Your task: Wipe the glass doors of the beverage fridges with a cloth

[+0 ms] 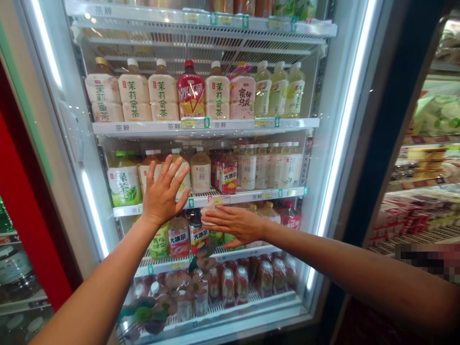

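A glass-fronted drinks cooler fills the middle of the head view. My left hand (165, 191) is raised in front of the glass with its fingers spread, holding nothing, and covers part of the bottles on the third shelf down. My right hand (240, 224) reaches in from the right, its fingers stretched over a pale cloth or tissue (208, 214) that lies between them and the glass. Behind them are a green-labelled bottle (124, 179), a beige bottle (200, 171) and a red drink pack (228, 177).
Large bottles stand on the upper shelf (237, 125), small ones on the bottom shelf (223, 314). A lit strip (339, 139) runs down the cooler's right side. A red panel (27, 206) is at left; goods racks (424, 182) stand at right.
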Available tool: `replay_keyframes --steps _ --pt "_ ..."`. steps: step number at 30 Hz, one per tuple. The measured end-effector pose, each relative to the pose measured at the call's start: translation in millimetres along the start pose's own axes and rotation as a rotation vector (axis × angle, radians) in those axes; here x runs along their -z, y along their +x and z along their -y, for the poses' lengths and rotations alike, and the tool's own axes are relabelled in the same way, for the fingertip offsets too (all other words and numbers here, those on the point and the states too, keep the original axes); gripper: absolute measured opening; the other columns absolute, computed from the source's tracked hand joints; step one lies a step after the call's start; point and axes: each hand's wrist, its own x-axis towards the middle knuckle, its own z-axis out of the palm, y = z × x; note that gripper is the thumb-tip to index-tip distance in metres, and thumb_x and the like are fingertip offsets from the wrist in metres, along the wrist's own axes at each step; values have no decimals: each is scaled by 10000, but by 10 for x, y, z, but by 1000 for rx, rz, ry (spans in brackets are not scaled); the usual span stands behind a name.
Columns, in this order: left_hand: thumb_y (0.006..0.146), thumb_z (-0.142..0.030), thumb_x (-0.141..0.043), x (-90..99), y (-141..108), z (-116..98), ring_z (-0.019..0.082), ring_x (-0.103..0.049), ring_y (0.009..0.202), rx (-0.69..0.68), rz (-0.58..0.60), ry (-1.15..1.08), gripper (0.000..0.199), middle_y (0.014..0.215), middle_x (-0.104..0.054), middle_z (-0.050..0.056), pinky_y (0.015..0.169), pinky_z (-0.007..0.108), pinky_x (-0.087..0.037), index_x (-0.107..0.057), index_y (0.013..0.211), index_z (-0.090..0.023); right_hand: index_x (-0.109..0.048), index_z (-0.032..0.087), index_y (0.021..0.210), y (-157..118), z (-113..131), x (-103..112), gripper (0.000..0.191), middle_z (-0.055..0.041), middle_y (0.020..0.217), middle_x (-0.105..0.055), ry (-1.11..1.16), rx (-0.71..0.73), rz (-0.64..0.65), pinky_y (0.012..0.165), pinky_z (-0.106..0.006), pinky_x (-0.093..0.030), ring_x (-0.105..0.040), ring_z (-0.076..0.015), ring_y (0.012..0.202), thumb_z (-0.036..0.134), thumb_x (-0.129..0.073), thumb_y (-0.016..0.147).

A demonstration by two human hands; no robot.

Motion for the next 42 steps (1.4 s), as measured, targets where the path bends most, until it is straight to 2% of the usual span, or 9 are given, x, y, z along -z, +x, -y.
replay_keyframes --steps 2,8,11,17,20,26,33,36,42 --pt "920 -349 -629 2 0 -2 258 -287 1560 5 0 -3 763 1593 -467 103 1311 511 -115 -299 1601 -257 -238 133 1628 24 -246 139 869 -83 1702 -269 -15 -20 20 1319 -447 -137 -159 -222 1601 692 -408 985" --pt "921 -353 -628 -8 -7 -4 255 -284 1561 8 -6 -12 776 1604 -454 87 1314 520 -114 -277 1608 -278 82 209 1648 326 -1085 567 959 -77 1749 -10 -105 -525 -146 1294 -626 -69 -19 -323 1610 774 -300 973" --pt "922 -351 -623 -13 -12 -5 252 -283 1562 8 -9 -10 755 1601 -458 89 1317 515 -111 -300 1599 -264 82 187 1648 330 -807 413 1014 -95 1747 -13 -75 -526 -168 1298 -615 -80 -18 -336 1608 786 -351 955" --pt "926 -346 -617 -11 -18 -5 243 -271 1567 12 2 -19 761 1612 -442 85 1316 517 -116 -284 1605 -268 -184 71 1631 45 151 -30 933 -127 1696 -266 36 -142 -12 1323 -470 -99 -132 -253 1605 686 -435 976" --pt "927 -343 -617 -9 -22 -8 245 -273 1567 9 -4 -20 755 1605 -452 90 1315 514 -122 -292 1603 -257 -133 113 1645 69 -60 75 900 -100 1702 -252 24 -138 -10 1326 -455 -94 -139 -222 1604 668 -417 996" --pt "923 -344 -622 -8 -16 -2 254 -279 1564 14 3 -26 765 1607 -450 89 1311 521 -130 -284 1606 -275 119 209 1643 406 -846 414 1008 -89 1738 2 -35 -512 -216 1300 -613 -70 -42 -331 1606 744 -404 967" --pt "932 -324 -600 -7 -88 -45 245 -255 1571 33 10 -35 738 1626 -420 78 1316 520 -128 -293 1601 -281 -79 77 1648 200 65 -43 1009 -148 1701 -223 95 -203 -93 1309 -492 -176 -142 -277 1602 703 -468 958" --pt "929 -301 -604 6 -265 -129 249 -215 1580 30 36 -28 724 1631 -407 80 1314 517 -148 -318 1593 -275 -116 70 1643 146 105 -34 952 -124 1694 -258 116 -71 -55 1311 -430 -190 -164 -236 1599 639 -488 976" --pt "928 -300 -613 24 -563 -274 248 -204 1579 34 82 -14 737 1653 -352 61 1317 508 -149 -310 1599 -294 101 168 1645 410 -482 254 972 -111 1736 21 21 -612 -227 1300 -601 -92 1 -326 1606 669 -421 995"
